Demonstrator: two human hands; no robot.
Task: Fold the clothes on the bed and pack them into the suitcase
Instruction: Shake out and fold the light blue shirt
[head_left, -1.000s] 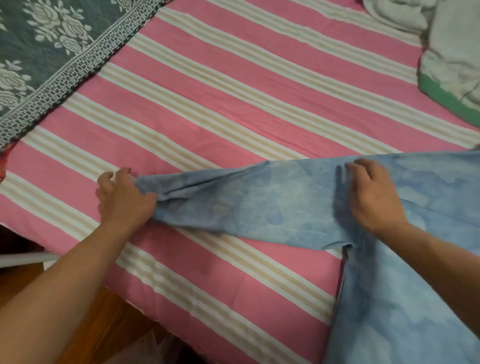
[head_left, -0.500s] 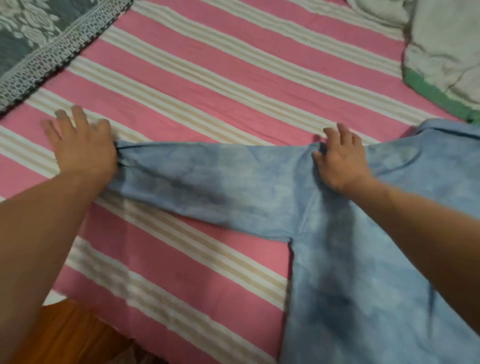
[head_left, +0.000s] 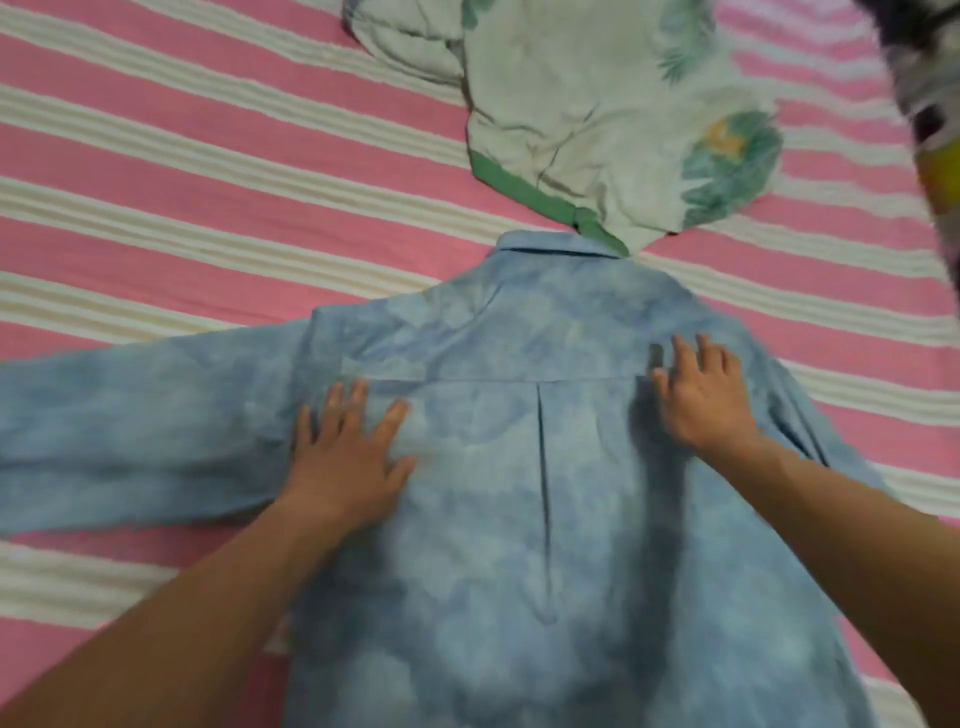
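- The blue shirt (head_left: 519, 493) lies back-side up on the striped bedsheet (head_left: 182, 171), collar pointing to 12 o'clock, body running down to 6 and off the bottom edge.
- One sleeve is stretched straight out toward 9 o'clock, flat on the sheet, going out of frame on that side.
- Left hand (head_left: 348, 457) is flat on the shirt, palm down, fingers spread wide and straight, pointing roughly to 12. It sits just under the yoke seam, near where the 9 o'clock sleeve joins the body. Not gripping anything, just pressing the cloth.
- Left forearm comes in from about 7 o'clock, low and long across the frame.
- Right hand (head_left: 701, 395) is also palm down on the shirt, up by the shoulder on the 3 o'clock side, fingers straight and a bit apart, pointing to about 11. Pressing, nothing pinched.
- Right forearm comes in from about 4 o'clock.
- The centre back pleat runs between the two hands.
- A pale top (head_left: 597, 104) with green trim and leaf print lies crumpled at 12 o'clock, its green edge touching the shirt's collar.
- Some blurry dark-and-yellow fabric (head_left: 935, 130) at 2 o'clock; can't tell what it is.
- Whole frame is a bit motion-blurred.
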